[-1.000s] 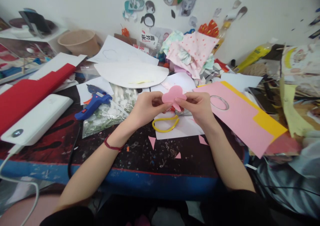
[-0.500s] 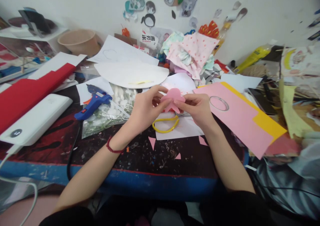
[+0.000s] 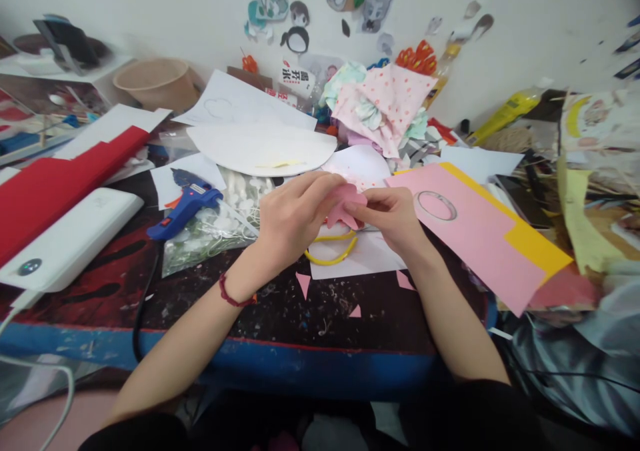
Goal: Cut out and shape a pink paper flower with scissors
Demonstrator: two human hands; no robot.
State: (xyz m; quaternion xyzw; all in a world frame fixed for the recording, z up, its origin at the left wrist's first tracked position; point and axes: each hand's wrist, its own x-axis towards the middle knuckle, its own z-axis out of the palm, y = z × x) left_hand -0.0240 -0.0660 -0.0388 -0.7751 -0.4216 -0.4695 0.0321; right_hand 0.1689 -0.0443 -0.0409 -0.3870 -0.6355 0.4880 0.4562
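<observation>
Both hands meet over the middle of the table on a small pink paper cutout [image 3: 345,206]. My left hand [image 3: 293,214] curls over its left side and hides much of it. My right hand [image 3: 393,216] pinches its right edge with thumb and fingers. Just below the hands a yellow-handled pair of scissors [image 3: 333,254] lies on a white sheet [image 3: 370,254]. Small pink paper scraps [image 3: 303,282] lie on the dark tabletop in front.
A blue glue gun [image 3: 185,208] rests on a bag of white bits at the left, beside a white power bank [image 3: 65,238] and red sheet [image 3: 55,181]. A pink sheet [image 3: 480,238] with a tape ring [image 3: 437,205] lies right. Clutter fills the back and right edge.
The pink cutout was upright and plainly seen; now it has been turned and lowered, and my left hand has closed over it, covering most of it.
</observation>
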